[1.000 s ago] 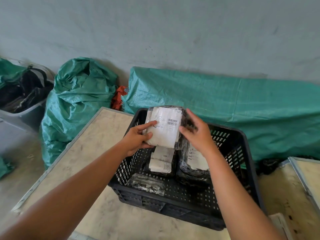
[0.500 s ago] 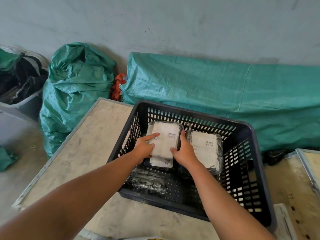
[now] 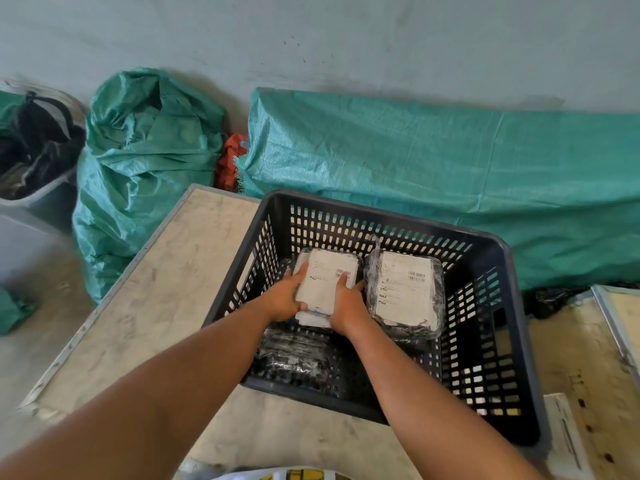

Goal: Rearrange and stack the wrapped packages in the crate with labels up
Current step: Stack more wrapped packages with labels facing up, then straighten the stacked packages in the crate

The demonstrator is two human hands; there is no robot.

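A black slatted crate point(image 3: 491, 258) stands on a pale table. Inside at the back left lies a wrapped package point(image 3: 327, 277) with its white label up, resting on another labelled package whose edge shows beneath. My left hand point(image 3: 285, 297) grips its left side and my right hand point(image 3: 348, 304) grips its right side. To the right sits a second wrapped package point(image 3: 405, 289), label up. A third package point(image 3: 294, 358) in dark wrap lies at the crate's front left, with no label showing.
The table point(image 3: 166, 296) has a metal edge on the left. Green woven sacks point(image 3: 145, 168) and a green tarp point(image 3: 450, 174) lie behind against the wall. A grey bin point(image 3: 38, 199) with dark items stands far left. Another table point(image 3: 620, 317) begins at the right.
Both hands brought the labelled package down from above the crate onto the back-left stack and still rest on it. The view has tilted down.
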